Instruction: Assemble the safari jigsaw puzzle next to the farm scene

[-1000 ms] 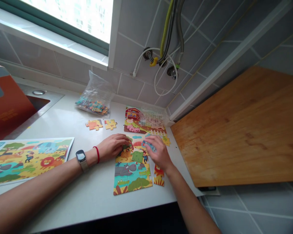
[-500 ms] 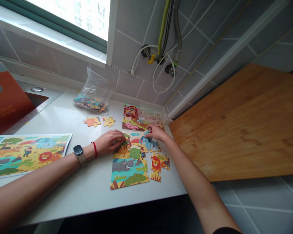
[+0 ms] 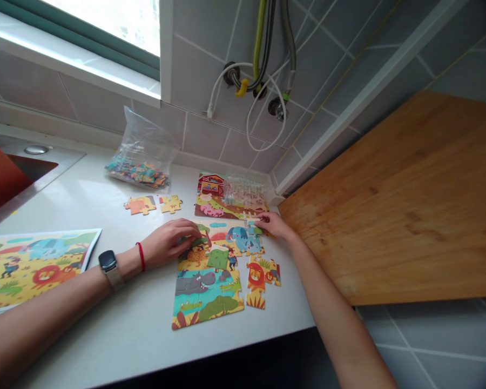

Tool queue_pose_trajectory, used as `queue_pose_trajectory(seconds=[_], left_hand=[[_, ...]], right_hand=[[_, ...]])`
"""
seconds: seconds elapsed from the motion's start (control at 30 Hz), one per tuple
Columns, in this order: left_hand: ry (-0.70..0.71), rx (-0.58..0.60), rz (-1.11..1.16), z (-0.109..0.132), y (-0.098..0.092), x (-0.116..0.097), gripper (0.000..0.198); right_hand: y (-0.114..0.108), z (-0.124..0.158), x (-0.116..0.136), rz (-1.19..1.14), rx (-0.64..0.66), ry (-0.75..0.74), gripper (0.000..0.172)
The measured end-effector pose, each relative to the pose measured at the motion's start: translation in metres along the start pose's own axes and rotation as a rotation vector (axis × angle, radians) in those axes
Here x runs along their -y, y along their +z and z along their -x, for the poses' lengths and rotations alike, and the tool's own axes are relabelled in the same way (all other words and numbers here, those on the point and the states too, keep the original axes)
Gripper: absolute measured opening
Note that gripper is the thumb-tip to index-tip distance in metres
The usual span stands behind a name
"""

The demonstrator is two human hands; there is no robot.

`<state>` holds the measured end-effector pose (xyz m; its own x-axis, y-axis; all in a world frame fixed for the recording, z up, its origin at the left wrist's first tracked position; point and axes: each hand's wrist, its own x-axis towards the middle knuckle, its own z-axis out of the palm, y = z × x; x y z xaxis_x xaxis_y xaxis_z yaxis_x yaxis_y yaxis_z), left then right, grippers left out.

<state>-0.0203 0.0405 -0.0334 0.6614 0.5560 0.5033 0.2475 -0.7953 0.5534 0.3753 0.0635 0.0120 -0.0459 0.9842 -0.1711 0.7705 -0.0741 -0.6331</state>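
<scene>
My left hand (image 3: 173,241), with a watch and a red cord on its wrist, lies at the upper left edge of an animal jigsaw puzzle (image 3: 198,289). Its bent fingers are closed together on the puzzle. My right hand (image 3: 274,225) pinches a small puzzle piece (image 3: 256,229) at the upper right corner, by the elephant part; the fingers partly cover it. A green piece (image 3: 217,258) shows askew in the puzzle's middle. Joined lion pieces (image 3: 256,274) lie apart from the right side. An orange animal piece (image 3: 141,205) and a yellow piece (image 3: 170,203) lie farther back.
A clear bag of puzzle pieces (image 3: 140,170) stands by the tiled wall. Behind the puzzle is a farm picture puzzle (image 3: 210,197) under clear plastic (image 3: 245,190). A printed animal picture (image 3: 44,259) lies at left. A wooden board (image 3: 392,210) borders the right side.
My right hand has shifted right, from above the elephant to the puzzle's upper right corner, with a piece between its fingers. My left hand stays on the puzzle. The view has turned slightly.
</scene>
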Motion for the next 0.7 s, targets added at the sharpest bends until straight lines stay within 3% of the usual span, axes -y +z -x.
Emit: queue_pose_trajectory(seconds=[0.17,0.37,0.5,0.7], left_hand=[[-0.023,0.008,0.032,0.000,-0.002,-0.005,0.027],[-0.032,0.039,0.019,-0.003,-0.005,-0.008,0.026],[-0.055,0.070,0.001,-0.003,-0.008,-0.009,0.029],[-0.052,0.062,-0.036,0.000,-0.008,-0.007,0.036]], right_hand=[[0.007,0.002,-0.007,-0.024,-0.004,-0.051,0.028],[0.017,0.015,-0.010,0.024,-0.117,-0.071,0.023],[0.015,0.029,-0.006,0.020,-0.168,-0.202,0.028],[0.012,0.040,0.000,0.108,-0.002,-0.348,0.037]])
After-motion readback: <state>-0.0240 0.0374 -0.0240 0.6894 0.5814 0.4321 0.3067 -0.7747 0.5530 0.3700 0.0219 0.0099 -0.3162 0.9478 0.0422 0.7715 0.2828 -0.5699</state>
